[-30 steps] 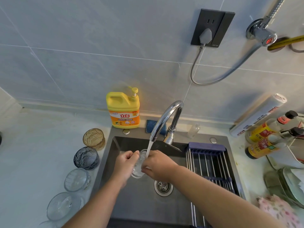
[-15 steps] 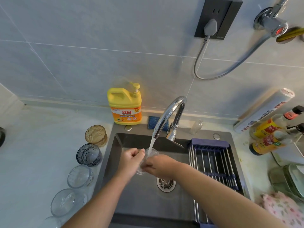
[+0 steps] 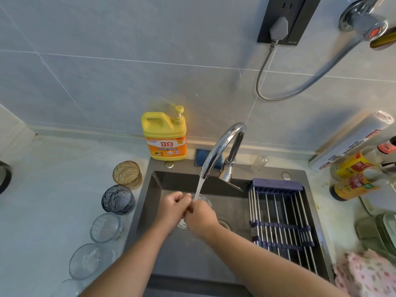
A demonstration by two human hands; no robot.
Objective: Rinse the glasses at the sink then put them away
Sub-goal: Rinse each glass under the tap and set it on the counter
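Head view, clear glass (image 3: 202,198) under running tap, clasped between left hand (image 3: 173,205) and right hand (image 3: 200,218).

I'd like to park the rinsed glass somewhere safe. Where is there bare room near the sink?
The drying rack across the sink's right half is bare. The counter left of the row of glasses is open too. Crowded: the right counter with its bottles, and the strip beside the sink's left rim, where the glasses stand.

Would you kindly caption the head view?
Both hands hold a clear glass under the running tap.
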